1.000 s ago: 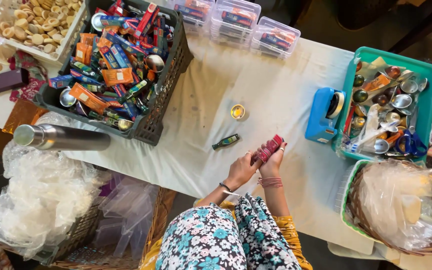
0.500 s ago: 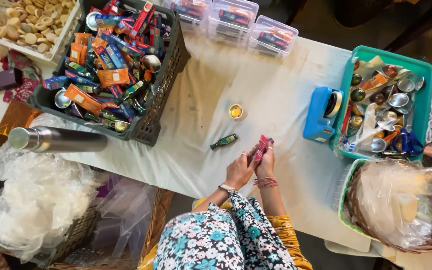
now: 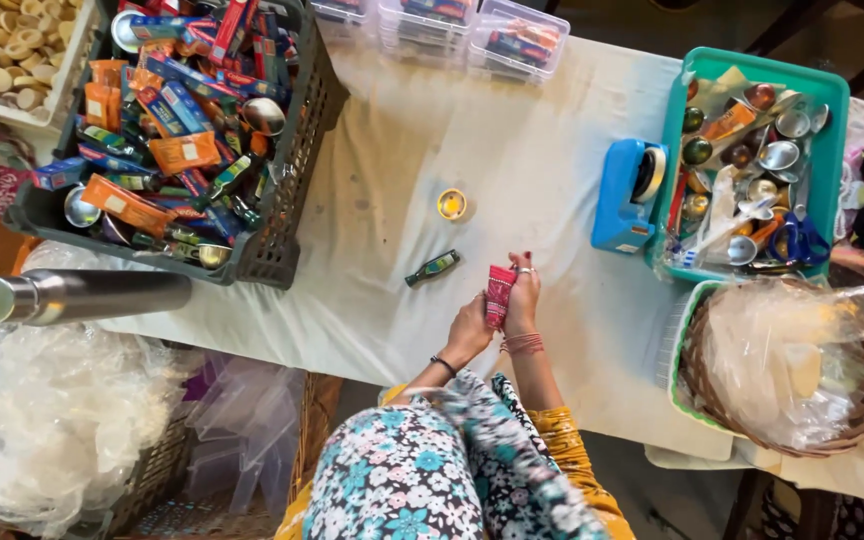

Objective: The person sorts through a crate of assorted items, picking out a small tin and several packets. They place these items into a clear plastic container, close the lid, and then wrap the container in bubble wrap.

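Just right of the small green bottle (image 3: 433, 267) on the white table (image 3: 552, 180), the left hand (image 3: 469, 328) and right hand (image 3: 523, 296) both have their fingers closed on a red packet (image 3: 499, 291), held upright above the table.

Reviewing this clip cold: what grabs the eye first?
At the table's near edge, the left hand and right hand grip a small red packet between them. Far left, a dark crate brims with colourful packets; at right, a teal tray holds shiny metal bowls, with a blue tape dispenser beside it.
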